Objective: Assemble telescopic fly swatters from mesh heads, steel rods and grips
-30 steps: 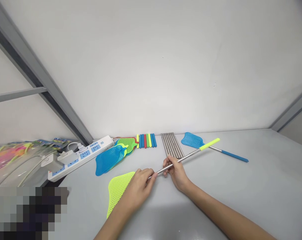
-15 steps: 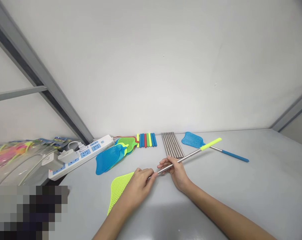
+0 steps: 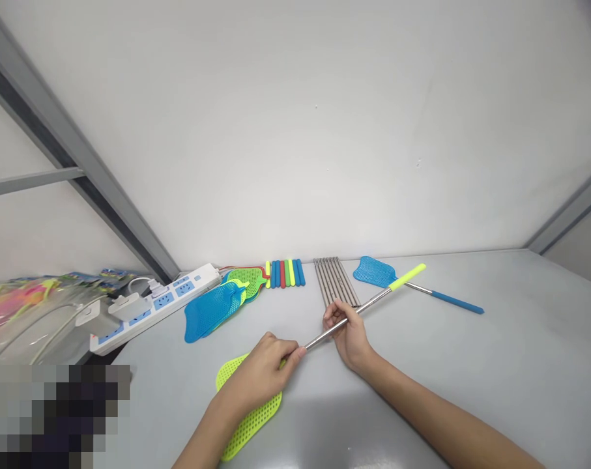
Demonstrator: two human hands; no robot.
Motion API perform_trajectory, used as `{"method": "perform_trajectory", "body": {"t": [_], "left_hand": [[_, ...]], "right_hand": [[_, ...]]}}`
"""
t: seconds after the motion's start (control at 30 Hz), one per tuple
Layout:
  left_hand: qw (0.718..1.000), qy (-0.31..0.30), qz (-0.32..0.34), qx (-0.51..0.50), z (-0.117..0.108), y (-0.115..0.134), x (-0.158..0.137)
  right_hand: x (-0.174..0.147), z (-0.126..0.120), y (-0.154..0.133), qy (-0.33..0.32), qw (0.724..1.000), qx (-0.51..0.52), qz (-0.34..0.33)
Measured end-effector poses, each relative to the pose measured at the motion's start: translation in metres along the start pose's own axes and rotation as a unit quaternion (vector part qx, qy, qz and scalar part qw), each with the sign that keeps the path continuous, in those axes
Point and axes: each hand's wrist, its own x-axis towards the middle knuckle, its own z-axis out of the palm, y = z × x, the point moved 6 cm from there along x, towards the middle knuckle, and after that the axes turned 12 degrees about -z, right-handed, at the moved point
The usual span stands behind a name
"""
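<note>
Currently on the grey tabletop (image 3: 471, 378), by a dial centred between the hands, twelve towards the wall:

- Item: steel rod (image 3: 376, 300), slanting from the centre to two o'clock, its far end in a yellow grip (image 3: 407, 277).
- Item: yellow-green swatter head (image 3: 253, 423), at seven, flat-looking, partly under the left forearm. Its join with the rod is hidden.
- Left hand (image 3: 263, 374): thumb and fingers pinched closed on the rod's near end, presumably to steady the point where head and rod meet.
- Right hand (image 3: 351, 332): fingers half curled, rod lying across them; a light cradle, I'd judge, bearing the long end and leaving it free to turn.
- Loose parts: stacked swatter heads (image 3: 212, 312) at ten, coloured grips (image 3: 285, 273) in a row at eleven, bare rods (image 3: 335, 283) side by side towards one. Sorted by kind, probably for easy picking.
- Blue swatter (image 3: 376, 271): half past one, handle running towards three, clear of both hands, seemingly set aside.
- Power strip (image 3: 153, 312): half past nine, beyond the working space.
</note>
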Motion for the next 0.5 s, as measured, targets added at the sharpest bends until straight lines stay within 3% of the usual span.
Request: {"method": "perform_trajectory", "body": {"t": [0.3, 0.5], "left_hand": [[1.0, -0.003, 0.008, -0.015, 0.019, 0.012, -0.002], [1.0, -0.008, -0.022, 0.006, 0.03, 0.018, -0.002]], "right_hand": [[0.001, -0.005, 0.001, 0.028, 0.999, -0.001, -0.031], [0.0, -0.009, 0.001, 0.097, 0.992, 0.05, -0.056]]}}
